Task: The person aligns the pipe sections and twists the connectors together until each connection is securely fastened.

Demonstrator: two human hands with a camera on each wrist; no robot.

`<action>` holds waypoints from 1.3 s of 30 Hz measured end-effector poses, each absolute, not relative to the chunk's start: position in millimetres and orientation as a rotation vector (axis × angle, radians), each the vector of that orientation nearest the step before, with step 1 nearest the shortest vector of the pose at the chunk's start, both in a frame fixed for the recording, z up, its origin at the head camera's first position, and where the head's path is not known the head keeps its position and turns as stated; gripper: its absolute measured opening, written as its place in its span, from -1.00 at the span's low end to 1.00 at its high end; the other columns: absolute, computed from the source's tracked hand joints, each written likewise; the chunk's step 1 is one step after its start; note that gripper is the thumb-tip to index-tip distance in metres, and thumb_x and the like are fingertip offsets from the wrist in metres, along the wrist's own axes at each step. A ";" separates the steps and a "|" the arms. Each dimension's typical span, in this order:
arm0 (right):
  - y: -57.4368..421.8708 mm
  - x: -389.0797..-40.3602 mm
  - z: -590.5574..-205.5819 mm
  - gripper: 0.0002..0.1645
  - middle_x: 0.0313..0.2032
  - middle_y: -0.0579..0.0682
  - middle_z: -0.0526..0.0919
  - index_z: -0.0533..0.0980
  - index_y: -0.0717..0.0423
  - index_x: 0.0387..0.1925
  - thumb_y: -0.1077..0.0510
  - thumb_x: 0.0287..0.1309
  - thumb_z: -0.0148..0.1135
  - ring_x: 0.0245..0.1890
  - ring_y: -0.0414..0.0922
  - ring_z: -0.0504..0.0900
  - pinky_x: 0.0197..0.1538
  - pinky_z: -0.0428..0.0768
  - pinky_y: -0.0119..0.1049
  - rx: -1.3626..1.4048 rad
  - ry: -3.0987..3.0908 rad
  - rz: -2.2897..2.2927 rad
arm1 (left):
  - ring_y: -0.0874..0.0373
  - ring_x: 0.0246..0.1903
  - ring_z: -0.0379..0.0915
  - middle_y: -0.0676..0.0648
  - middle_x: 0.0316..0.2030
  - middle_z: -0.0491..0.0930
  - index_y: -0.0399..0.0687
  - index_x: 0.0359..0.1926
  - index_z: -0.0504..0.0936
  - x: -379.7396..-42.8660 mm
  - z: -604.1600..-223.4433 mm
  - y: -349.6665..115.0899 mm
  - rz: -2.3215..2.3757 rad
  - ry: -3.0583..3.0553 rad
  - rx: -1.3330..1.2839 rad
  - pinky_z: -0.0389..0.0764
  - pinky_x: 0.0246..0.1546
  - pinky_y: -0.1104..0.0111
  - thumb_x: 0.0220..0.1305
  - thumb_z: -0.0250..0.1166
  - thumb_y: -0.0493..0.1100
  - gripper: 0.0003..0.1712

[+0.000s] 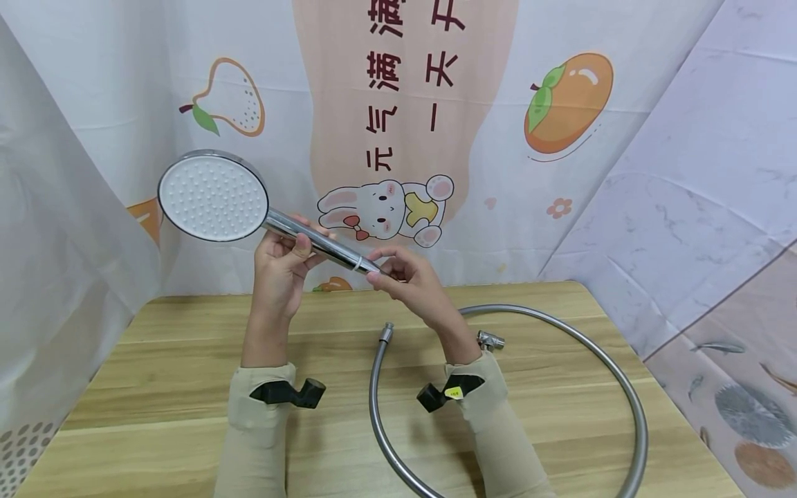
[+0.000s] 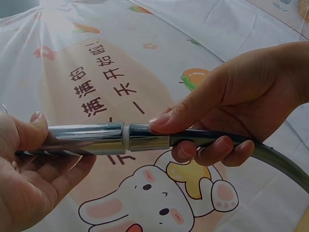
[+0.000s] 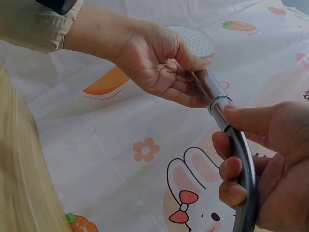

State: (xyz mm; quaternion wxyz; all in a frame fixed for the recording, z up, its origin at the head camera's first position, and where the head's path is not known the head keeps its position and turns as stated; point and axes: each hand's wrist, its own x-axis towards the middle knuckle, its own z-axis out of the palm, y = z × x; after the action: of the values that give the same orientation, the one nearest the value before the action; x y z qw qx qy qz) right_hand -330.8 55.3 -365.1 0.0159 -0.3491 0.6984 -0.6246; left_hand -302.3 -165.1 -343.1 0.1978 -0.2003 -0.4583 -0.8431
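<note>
A chrome hand shower (image 1: 213,197) with a white nozzle face is held up in front of the curtain, its head to the left. My left hand (image 1: 280,266) grips the handle, thumb on top and fingers beneath. At the handle's lower end, my right hand (image 1: 411,277) holds the metal nut (image 2: 149,137) of the grey shower hose (image 3: 246,183), thumb on the nut and fingers curled round the hose. The nut lines up with the handle (image 2: 87,137), and a thin pale ring shows at the joint. From the right hand the hose hangs down to the table.
The hose loops over the wooden table (image 1: 336,429), its other metal end (image 1: 386,333) lying left of my right forearm. A small chrome valve fitting (image 1: 490,340) lies beside the right wrist. A printed curtain (image 1: 249,41) hangs behind the table and along both sides.
</note>
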 end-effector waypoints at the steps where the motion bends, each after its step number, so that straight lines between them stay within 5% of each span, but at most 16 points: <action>1: 55.4 -330.8 -365.2 -0.68 -0.42 -0.06 0.59 0.52 0.19 0.11 0.33 0.35 0.24 -0.52 -0.18 0.35 -0.47 0.33 -0.43 -1.083 2.172 -1.945 | 0.05 -0.20 0.78 -0.09 -0.27 0.74 -0.16 -0.08 0.50 -302.4 -343.1 -165.0 -2.360 -1.283 -0.560 0.78 -0.11 0.25 0.34 0.26 -0.21 -0.81; 23: 58.1 -330.7 -362.0 -0.72 -0.42 -0.02 0.59 0.62 0.28 0.08 0.26 0.46 0.14 -0.55 -0.21 0.33 -0.49 0.30 -0.43 -1.085 2.162 -1.899 | 0.06 -0.20 0.78 -0.08 -0.27 0.75 -0.15 -0.08 0.51 -302.4 -342.1 -163.8 -2.332 -1.312 -0.567 0.78 -0.11 0.26 0.34 0.26 -0.19 -0.80; 31: 58.3 -332.0 -361.9 -0.50 -0.41 0.12 0.59 0.44 0.04 0.37 0.26 0.46 0.13 -0.56 -0.20 0.33 -0.52 0.29 -0.43 -1.111 2.116 -1.911 | 0.08 -0.19 0.77 -0.07 -0.26 0.75 -0.13 -0.06 0.51 -301.9 -343.0 -163.6 -2.335 -1.321 -0.559 0.78 -0.09 0.25 0.34 0.26 -0.19 -0.80; 35: 58.8 -332.2 -362.0 -0.48 -0.41 0.22 0.58 0.40 0.03 0.36 0.31 0.42 0.16 -0.57 -0.19 0.32 -0.53 0.27 -0.42 -1.129 2.083 -1.928 | 0.06 -0.19 0.77 -0.08 -0.26 0.75 -0.13 -0.06 0.51 -302.2 -343.4 -163.5 -2.337 -1.318 -0.555 0.78 -0.08 0.23 0.34 0.25 -0.19 -0.80; 39: 59.8 -331.9 -362.3 -0.52 -0.43 0.11 0.54 0.40 0.10 0.26 0.35 0.36 0.21 -0.56 -0.17 0.31 -0.52 0.27 -0.41 -1.155 2.102 -1.919 | 0.05 -0.18 0.77 -0.08 -0.26 0.75 -0.14 -0.06 0.51 -302.0 -343.3 -163.5 -2.341 -1.313 -0.550 0.78 -0.08 0.23 0.35 0.23 -0.21 -0.82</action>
State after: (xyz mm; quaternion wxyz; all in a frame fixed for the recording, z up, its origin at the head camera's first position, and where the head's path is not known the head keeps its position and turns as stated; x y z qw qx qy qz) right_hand -331.9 59.8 -362.3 0.0347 -0.3758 0.6839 -0.6243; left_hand -302.0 -163.5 -343.3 0.1992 -0.1967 -0.4697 -0.8373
